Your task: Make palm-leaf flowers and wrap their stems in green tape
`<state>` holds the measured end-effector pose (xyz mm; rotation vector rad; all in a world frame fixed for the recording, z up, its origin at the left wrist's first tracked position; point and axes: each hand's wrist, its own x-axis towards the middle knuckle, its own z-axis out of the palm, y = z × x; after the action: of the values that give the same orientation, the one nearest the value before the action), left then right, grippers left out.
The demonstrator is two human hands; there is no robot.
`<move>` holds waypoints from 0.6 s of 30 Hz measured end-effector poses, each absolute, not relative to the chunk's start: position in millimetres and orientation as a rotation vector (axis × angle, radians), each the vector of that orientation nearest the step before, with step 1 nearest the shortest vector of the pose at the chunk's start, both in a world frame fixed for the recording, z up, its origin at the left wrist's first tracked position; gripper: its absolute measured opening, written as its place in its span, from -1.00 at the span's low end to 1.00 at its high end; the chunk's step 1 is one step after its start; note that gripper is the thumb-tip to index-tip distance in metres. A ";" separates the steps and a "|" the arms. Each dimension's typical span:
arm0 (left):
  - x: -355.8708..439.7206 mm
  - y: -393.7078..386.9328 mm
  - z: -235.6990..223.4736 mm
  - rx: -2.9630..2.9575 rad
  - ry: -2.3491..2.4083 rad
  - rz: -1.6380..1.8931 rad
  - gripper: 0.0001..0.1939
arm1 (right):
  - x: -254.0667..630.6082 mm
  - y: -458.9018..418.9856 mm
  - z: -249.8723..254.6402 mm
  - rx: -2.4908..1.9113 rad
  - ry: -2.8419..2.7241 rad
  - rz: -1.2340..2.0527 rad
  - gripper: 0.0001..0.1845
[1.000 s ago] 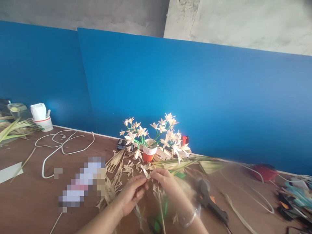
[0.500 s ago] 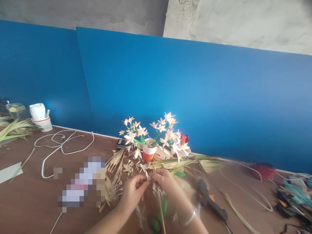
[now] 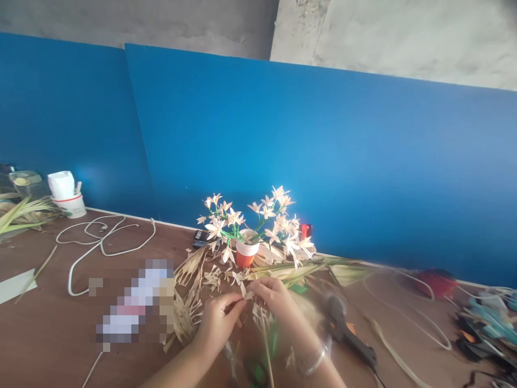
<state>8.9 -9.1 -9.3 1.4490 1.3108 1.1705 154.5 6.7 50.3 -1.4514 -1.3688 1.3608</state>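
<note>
Between the fingertips of both hands is a small pale husk petal piece point(image 3: 249, 295). My left hand point(image 3: 220, 318) pinches it from the left, thumb against the bent fingers. From the right, my right hand point(image 3: 270, 293) pinches the same piece, with a bracelet on that wrist. Just beyond the fingers stands a paper cup point(image 3: 246, 254), white at the rim and orange-red below. Green stems with cream, star-shaped flowers point(image 3: 278, 226) spread out of it. Loose dried husk pieces point(image 3: 183, 312) lie left of my hands, and a thin pale stick point(image 3: 266, 345) lies below them.
A black glue gun point(image 3: 349, 331) lies right of my right wrist. White cable point(image 3: 76, 264) loops across the table's left side, near a white cup point(image 3: 70, 205). Long leaf strips point(image 3: 315, 268) lie behind my hands, before a blue partition point(image 3: 307, 151). Blue-green and black clutter point(image 3: 488, 323) sits far right.
Both hands stay in nearly the same place. The fingers of my right hand have shifted slightly, and more of the pale petal piece shows between the fingertips.
</note>
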 end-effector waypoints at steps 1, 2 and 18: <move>8.9 -9.1 -10.0 1.455 1.310 1.181 -0.85 | 154.8 6.3 51.3 -1.452 -1.375 1.370 -0.70; 8.9 -9.1 -10.6 1.458 1.308 1.192 -0.85 | 155.2 5.9 52.2 -1.456 -1.386 1.382 -0.68; 10.5 -10.4 -12.7 1.396 1.234 1.115 -0.82 | 158.6 10.3 45.7 -1.482 -1.441 1.416 -0.87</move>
<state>10.5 -10.4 -12.7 1.3964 1.2339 1.1148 158.6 10.3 45.7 -1.4819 -1.4414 1.4156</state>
